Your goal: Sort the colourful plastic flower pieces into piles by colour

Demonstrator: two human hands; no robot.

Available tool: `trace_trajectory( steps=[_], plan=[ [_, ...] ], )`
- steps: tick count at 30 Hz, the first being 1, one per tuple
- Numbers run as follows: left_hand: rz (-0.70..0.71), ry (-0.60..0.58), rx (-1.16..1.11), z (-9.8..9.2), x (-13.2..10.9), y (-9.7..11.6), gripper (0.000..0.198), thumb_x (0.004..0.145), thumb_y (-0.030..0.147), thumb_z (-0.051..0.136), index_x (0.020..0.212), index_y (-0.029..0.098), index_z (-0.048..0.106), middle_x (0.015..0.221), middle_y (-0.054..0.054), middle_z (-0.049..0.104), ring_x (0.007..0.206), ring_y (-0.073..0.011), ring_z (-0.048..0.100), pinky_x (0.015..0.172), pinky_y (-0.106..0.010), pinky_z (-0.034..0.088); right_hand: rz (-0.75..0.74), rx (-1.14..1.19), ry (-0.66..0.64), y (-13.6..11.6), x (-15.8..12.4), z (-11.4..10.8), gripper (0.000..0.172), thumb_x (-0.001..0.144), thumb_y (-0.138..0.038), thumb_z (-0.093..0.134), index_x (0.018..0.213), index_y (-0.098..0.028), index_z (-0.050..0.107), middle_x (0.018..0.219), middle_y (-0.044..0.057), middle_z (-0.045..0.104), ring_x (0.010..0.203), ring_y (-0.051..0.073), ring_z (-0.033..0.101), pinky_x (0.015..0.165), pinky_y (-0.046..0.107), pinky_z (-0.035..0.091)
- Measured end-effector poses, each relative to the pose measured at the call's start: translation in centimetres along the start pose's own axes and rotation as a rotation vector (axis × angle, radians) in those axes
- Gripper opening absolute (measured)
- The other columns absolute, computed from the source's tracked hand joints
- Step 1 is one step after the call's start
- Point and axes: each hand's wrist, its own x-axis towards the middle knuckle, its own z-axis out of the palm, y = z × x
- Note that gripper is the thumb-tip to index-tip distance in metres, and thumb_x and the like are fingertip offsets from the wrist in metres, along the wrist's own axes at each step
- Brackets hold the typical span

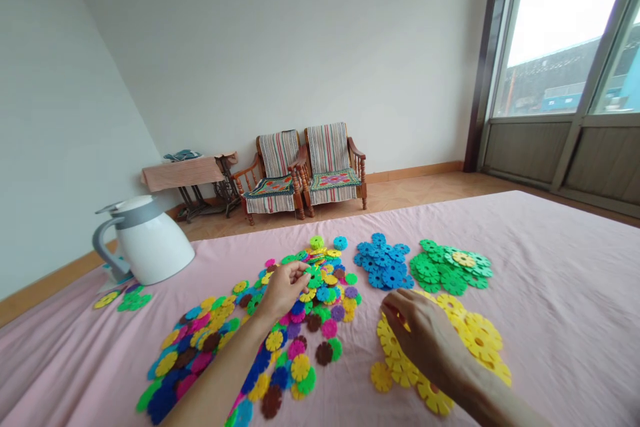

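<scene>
Over the mixed heap of notched plastic discs (293, 347), my left hand (285, 290) pinches a green notched disc (314, 277) at its fingertips. My right hand (425, 330) hovers at the left part of a pile of yellow notched discs (480, 340). Its fingers are curled together, and what they hold, if anything, is hidden. Beyond it lie a pile of blue discs (383, 260) and a pile of green discs (445, 267), the latter with a yellow disc (464, 259) on top.
At the left of the pink-clothed table (565, 280) stands a white jug with a grey handle (155, 243). A few loose discs (134, 300) lie in front of it. Two wooden armchairs (333, 177) and a cloth-covered sewing table (185, 175) stand by the far wall.
</scene>
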Motion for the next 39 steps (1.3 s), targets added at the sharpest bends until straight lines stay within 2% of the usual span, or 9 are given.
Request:
trace_trajectory(
  steps=[7,11,13,16,23,27,30,33,39],
  plan=[
    [-0.005,-0.289,-0.175,5.5,-3.6,3.7,0.017,0.075,0.030,0.062,0.082,0.014,0.059,0.070,-0.003,0.065,0.061,-0.0153,0.064,0.058,-0.025,0.048,0.001,0.349,0.052,-1.0,-0.1,0.4,0.017,0.088,-0.027,0.045,0.098,-0.020,0.057,0.081,0.002,0.064,0.070,0.015,0.058,0.063,0.026,0.042],
    [-0.014,-0.367,-0.204,7.5,-5.0,4.7,0.018,0.078,0.031,0.060,0.082,0.014,0.058,0.070,-0.004,0.066,0.060,-0.0153,0.063,0.055,-0.024,0.047,0.024,0.557,-0.017,-1.0,0.1,0.8,0.013,0.086,-0.027,0.048,0.079,-0.020,0.055,0.065,-0.002,0.060,0.057,0.011,0.053,0.052,0.021,0.037],
    [0.003,-0.322,-0.164,7.7,-5.2,4.3,0.017,0.079,0.030,0.059,0.084,0.014,0.059,0.072,-0.005,0.066,0.063,-0.0154,0.064,0.057,-0.024,0.048,0.067,0.509,0.014,-0.2,0.6,0.7,0.015,0.084,-0.027,0.049,0.072,-0.019,0.054,0.060,-0.003,0.058,0.054,0.011,0.050,0.049,0.020,0.035],
    [0.057,-0.227,-0.068,7.5,-5.3,3.2,0.017,0.080,0.030,0.056,0.087,0.015,0.061,0.075,-0.004,0.066,0.065,-0.0156,0.064,0.061,-0.025,0.050,0.159,0.262,0.142,2.2,1.6,-0.1,0.016,0.083,-0.029,0.050,0.073,-0.019,0.057,0.060,-0.002,0.059,0.054,0.012,0.052,0.051,0.021,0.036],
    [0.106,-0.187,0.085,7.5,-5.3,1.3,0.017,0.082,0.028,0.051,0.084,0.017,0.063,0.069,-0.002,0.065,0.059,-0.0146,0.061,0.056,-0.024,0.047,0.495,-0.117,0.308,10.4,2.8,-3.5,0.033,0.086,-0.029,0.042,0.109,-0.015,0.062,0.095,0.010,0.070,0.079,0.021,0.064,0.066,0.029,0.042],
    [0.135,-0.183,0.122,7.6,-5.3,1.3,0.017,0.082,0.028,0.049,0.082,0.017,0.063,0.066,-0.001,0.064,0.060,-0.0149,0.060,0.056,-0.024,0.045,0.544,-0.253,0.252,13.6,3.0,-4.5,0.037,0.086,-0.019,0.038,0.114,-0.017,0.062,0.105,0.013,0.067,0.093,0.024,0.061,0.072,0.032,0.040],
    [0.159,-0.178,0.141,7.5,-5.4,1.5,0.016,0.081,0.026,0.050,0.081,0.017,0.064,0.069,-0.003,0.066,0.063,-0.0157,0.061,0.059,-0.024,0.045,0.513,-0.317,0.187,14.8,3.3,-4.1,0.043,0.085,-0.014,0.039,0.124,-0.018,0.056,0.121,0.013,0.061,0.111,0.028,0.051,0.081,0.038,0.038],
    [0.160,-0.182,0.145,7.5,-5.5,1.6,0.016,0.081,0.026,0.051,0.081,0.017,0.064,0.072,-0.004,0.067,0.065,-0.0162,0.061,0.060,-0.025,0.046,0.478,-0.340,0.131,15.5,3.3,-3.4,0.043,0.086,-0.016,0.039,0.125,-0.022,0.055,0.129,0.009,0.057,0.117,0.028,0.047,0.086,0.041,0.036],
    [0.157,-0.187,0.144,7.5,-5.4,1.7,0.017,0.081,0.028,0.052,0.081,0.018,0.065,0.073,-0.004,0.068,0.067,-0.0168,0.062,0.062,-0.025,0.047,0.434,-0.343,0.090,15.6,2.6,-3.8,0.028,0.087,-0.022,0.040,0.089,-0.019,0.068,0.094,0.014,0.069,0.097,0.028,0.057,0.084,0.042,0.033]
  ],
)
